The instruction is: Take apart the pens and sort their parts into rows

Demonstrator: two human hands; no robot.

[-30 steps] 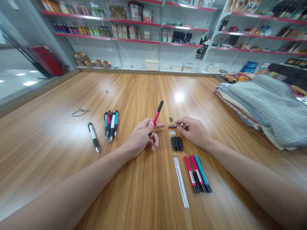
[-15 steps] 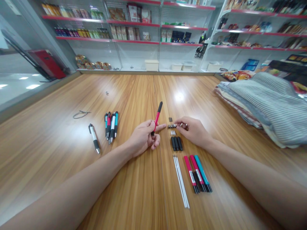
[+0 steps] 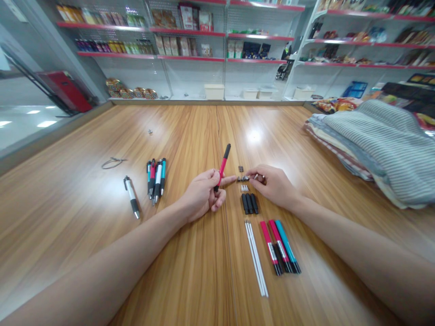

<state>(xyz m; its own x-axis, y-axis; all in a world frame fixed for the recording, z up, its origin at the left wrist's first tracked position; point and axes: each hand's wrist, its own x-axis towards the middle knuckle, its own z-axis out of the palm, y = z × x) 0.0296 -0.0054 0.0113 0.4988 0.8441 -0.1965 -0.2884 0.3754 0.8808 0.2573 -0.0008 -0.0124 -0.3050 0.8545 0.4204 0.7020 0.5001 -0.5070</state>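
Note:
My left hand (image 3: 203, 195) is closed round a pink-and-black pen barrel (image 3: 223, 165) tilted upward, its index finger stretched toward a row of small metal pen tips (image 3: 242, 179). At the right end of that row, my right hand (image 3: 273, 184) pinches with thumb and index finger; what lies between them is too small to make out. Small dark springs (image 3: 241, 168) lie just beyond the tips, and small white plastic pieces (image 3: 244, 188) just nearer. Below are three black grips (image 3: 250, 203), thin white refills (image 3: 255, 258), and pink and teal barrels (image 3: 280, 246).
Several assembled pens (image 3: 157, 179) lie in a bunch at left, with a white-and-black pen (image 3: 132, 197) apart from them. A thin looped cord (image 3: 113, 163) lies farther left. Folded striped cloth (image 3: 380, 145) is piled at right. Stocked shelves (image 3: 190, 58) stand behind the table.
Both hands stay almost still, the left one on the pen barrel and the right one at the metal tips. The whole view has shifted very slightly.

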